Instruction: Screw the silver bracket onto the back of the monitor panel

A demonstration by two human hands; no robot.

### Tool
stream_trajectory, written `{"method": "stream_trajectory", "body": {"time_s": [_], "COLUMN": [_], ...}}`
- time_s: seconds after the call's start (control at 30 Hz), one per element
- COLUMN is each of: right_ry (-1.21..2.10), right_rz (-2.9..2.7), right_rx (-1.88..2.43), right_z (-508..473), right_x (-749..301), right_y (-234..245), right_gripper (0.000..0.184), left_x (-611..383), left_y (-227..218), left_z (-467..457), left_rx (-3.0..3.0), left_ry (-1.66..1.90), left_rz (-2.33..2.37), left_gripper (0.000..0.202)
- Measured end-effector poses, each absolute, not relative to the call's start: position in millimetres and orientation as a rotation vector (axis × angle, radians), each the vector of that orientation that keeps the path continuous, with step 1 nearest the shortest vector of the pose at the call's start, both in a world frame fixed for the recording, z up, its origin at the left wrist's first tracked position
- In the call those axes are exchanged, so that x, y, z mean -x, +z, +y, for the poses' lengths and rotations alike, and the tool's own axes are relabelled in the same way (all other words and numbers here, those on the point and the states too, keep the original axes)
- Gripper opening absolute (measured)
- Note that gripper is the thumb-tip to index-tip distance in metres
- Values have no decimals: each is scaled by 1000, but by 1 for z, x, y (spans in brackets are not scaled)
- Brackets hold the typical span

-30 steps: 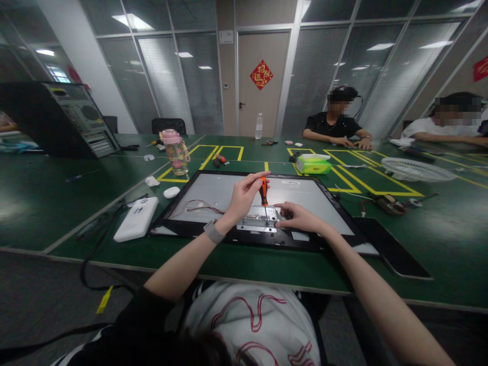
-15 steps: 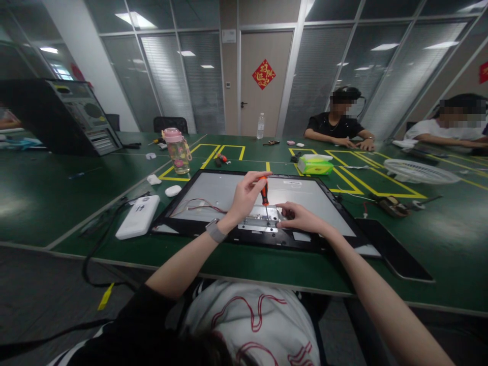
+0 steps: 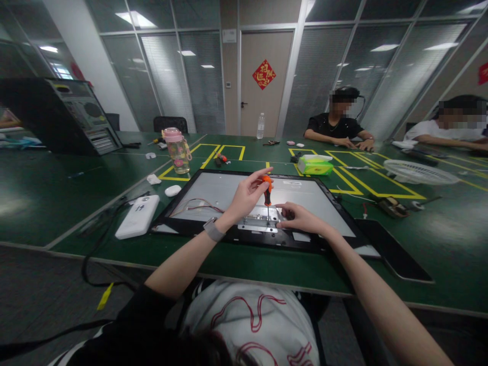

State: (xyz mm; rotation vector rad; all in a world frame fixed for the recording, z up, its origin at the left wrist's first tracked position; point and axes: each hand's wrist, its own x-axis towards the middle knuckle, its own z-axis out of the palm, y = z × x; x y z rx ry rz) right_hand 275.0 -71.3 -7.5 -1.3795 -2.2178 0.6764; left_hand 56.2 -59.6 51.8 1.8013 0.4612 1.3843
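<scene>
Left hand [image 3: 246, 197] pinches the screwdriver [image 3: 268, 197]; right hand [image 3: 301, 218], at its four o'clock, has thumb and forefinger apart; I'd keep that shaft [image 3: 268, 213] upright

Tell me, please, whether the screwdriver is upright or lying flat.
Upright: the screwdriver has its handle above, shaft pointing down toward the plate.

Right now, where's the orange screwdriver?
In the head view, the screwdriver stands just right of centre, in the left hand, tip at the metal plate.
</scene>
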Motion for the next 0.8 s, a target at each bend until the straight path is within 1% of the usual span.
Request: {"method": "stream_trajectory", "body": {"time_s": [0.1, 0.23, 0.37, 0.5, 0.63, 0.8], "right_ry": [660, 643, 660, 667, 663, 673], "right_rz": [-2226, -2224, -2212, -2218, -2232, -2234], "right_rx": [1381, 1401, 1412, 1405, 1394, 1398], "right_z": [-71, -72, -74, -75, -75, -74], "right_x": [-275, -275, -274, -273, -274, -275], "right_y": [-7, -6, -5, -3, -2, -3], "right_gripper": [63, 63, 62, 61, 61, 60], "left_x": [-55, -53, -41, -20, -7, -9], "left_y": [51, 54, 62, 62, 56, 53], "left_z": [-58, -60, -55, -45, -43, -47], "left_rx": [-1752, -1781, -1707, -1672, -1682, -1731], "left_ry": [1294, 1211, 1353, 1539, 1575, 1542], "left_rz": [387, 407, 406, 548, 669, 697], "left_gripper": [34, 39, 36, 37, 38, 39]}}
